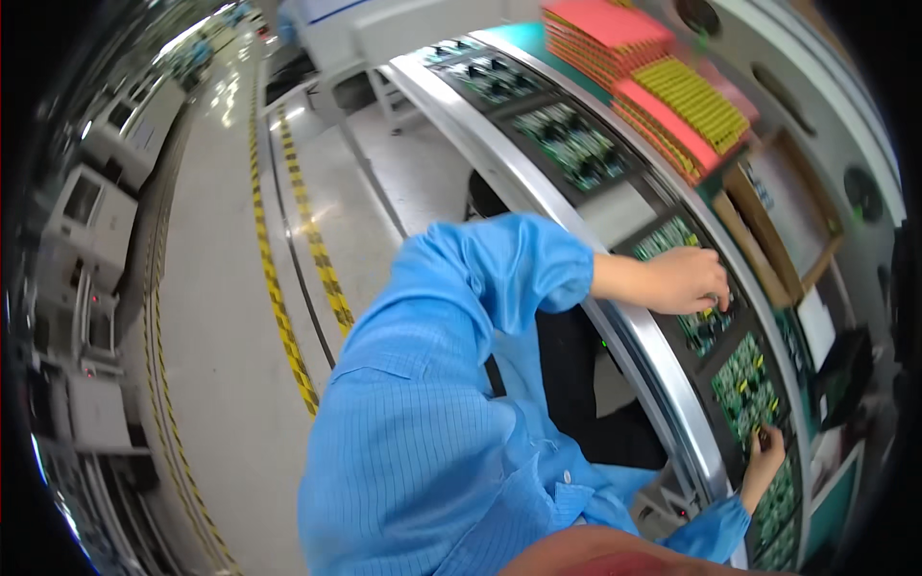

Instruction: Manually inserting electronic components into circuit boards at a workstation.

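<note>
My left hand reaches across from the blue sleeve over a green circuit board in a dark carrier on the line. Its fingers curl down together at the board's right side; whatever they hold is hidden. Farther down the line, my right hand is at the near end of another green circuit board, which bears small yellow parts. Thumb and forefinger are pinched close to the board's surface, and something too small to name may be between them.
A silver rail edges the curved line. More populated boards sit farther up it. Beyond stand stacked pink-red sheets with rows of yellow parts, a cardboard box and a black bin. Striped tape marks the floor.
</note>
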Action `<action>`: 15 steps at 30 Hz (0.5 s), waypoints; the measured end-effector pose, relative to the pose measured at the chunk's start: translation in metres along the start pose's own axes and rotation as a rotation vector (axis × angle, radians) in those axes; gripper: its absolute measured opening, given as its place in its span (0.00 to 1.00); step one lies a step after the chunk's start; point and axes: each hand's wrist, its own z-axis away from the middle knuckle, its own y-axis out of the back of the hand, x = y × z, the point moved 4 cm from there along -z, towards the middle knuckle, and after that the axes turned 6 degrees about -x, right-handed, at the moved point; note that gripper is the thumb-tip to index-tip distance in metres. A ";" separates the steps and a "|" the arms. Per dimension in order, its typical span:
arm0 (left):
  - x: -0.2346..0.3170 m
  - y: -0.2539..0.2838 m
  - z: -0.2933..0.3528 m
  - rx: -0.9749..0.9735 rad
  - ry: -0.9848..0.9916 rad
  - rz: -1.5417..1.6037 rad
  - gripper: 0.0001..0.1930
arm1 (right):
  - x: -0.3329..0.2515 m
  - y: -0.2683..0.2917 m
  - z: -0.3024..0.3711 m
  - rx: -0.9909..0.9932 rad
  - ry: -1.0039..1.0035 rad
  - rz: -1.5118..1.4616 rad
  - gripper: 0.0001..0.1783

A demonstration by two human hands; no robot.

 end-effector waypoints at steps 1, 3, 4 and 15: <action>-0.007 0.009 0.022 0.027 0.076 0.017 0.07 | -0.008 0.002 -0.001 0.028 0.036 0.015 0.13; -0.017 0.021 0.069 0.151 0.197 0.100 0.08 | -0.014 0.008 -0.006 0.053 0.019 0.099 0.11; -0.016 0.026 0.091 0.167 0.303 0.137 0.08 | -0.023 0.008 -0.010 0.069 0.051 0.099 0.11; -0.024 -0.120 0.260 0.344 0.591 0.478 0.09 | -0.352 -0.130 -0.082 -0.109 0.514 -0.471 0.07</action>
